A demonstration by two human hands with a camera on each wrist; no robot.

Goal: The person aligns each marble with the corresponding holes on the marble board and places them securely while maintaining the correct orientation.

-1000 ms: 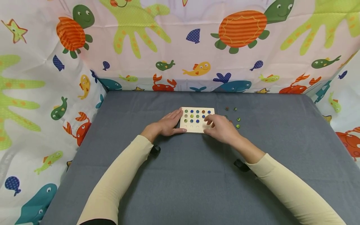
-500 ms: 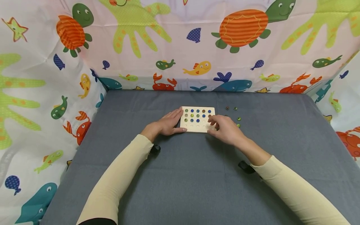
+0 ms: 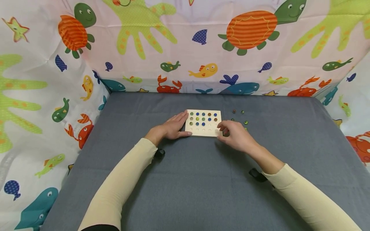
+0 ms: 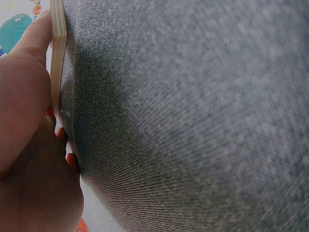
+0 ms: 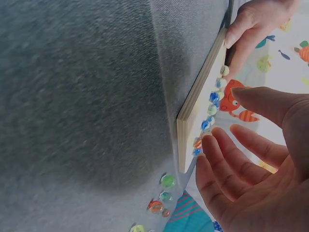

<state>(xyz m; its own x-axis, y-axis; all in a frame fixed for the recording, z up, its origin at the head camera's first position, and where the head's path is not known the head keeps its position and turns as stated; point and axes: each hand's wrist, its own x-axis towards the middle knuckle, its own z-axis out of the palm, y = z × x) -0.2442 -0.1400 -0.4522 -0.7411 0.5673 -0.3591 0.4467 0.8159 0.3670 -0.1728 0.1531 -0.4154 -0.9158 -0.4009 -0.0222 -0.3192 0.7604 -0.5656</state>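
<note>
A pale wooden board (image 3: 198, 132) lies on the grey cloth, with rows of round hollows. Coloured marbles (image 3: 203, 119) fill the two back rows and part of the third; the visible front-row hollows hold none. My left hand (image 3: 173, 127) rests against the board's left side, fingers straight, thumb (image 4: 36, 36) along the front left corner. At the board's right edge hovers my right hand (image 3: 235, 134). In the right wrist view its fingers (image 5: 231, 162) bend loosely, thumb apart, with nothing between them.
Loose marbles (image 3: 246, 122) lie on the cloth right of the board, some partly hidden behind my right hand. A patterned curtain (image 3: 138, 73) with sea animals hangs along the back and sides of the grey table (image 3: 179, 192).
My right hand has drawn back rightward from over the board to its right edge. A brown marble now shows at the second row's right end. My left hand has stayed put.
</note>
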